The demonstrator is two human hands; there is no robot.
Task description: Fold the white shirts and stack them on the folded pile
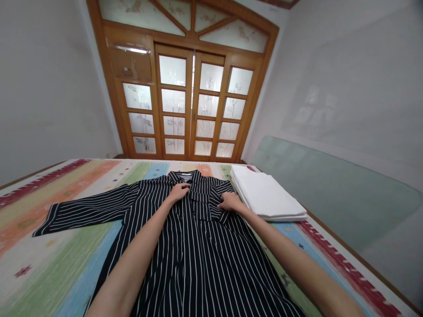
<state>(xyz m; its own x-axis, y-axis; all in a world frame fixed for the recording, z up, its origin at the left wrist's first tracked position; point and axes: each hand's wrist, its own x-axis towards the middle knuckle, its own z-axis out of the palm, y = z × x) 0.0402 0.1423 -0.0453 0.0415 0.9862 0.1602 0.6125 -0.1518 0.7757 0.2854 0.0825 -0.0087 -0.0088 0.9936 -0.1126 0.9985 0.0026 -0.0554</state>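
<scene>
A black shirt with white stripes (194, 246) lies front up on the bed, its collar (185, 176) toward the far side. One sleeve (89, 211) stretches out to the left. The other sleeve (214, 204) is folded inward over the chest in creased layers. My left hand (179, 193) rests on the chest just below the collar, fingers curled against the fabric at the front opening. My right hand (228, 201) pinches the folded sleeve near the right shoulder. Its fingertips are partly hidden by the cloth.
A stack of folded white cloth (267, 193) lies right of the shirt. Beneath everything is a colourful striped bedsheet (66, 273). A wall with a pale green panel (330, 189) borders the right side. Wooden doors with frosted panes (190, 105) stand beyond the bed.
</scene>
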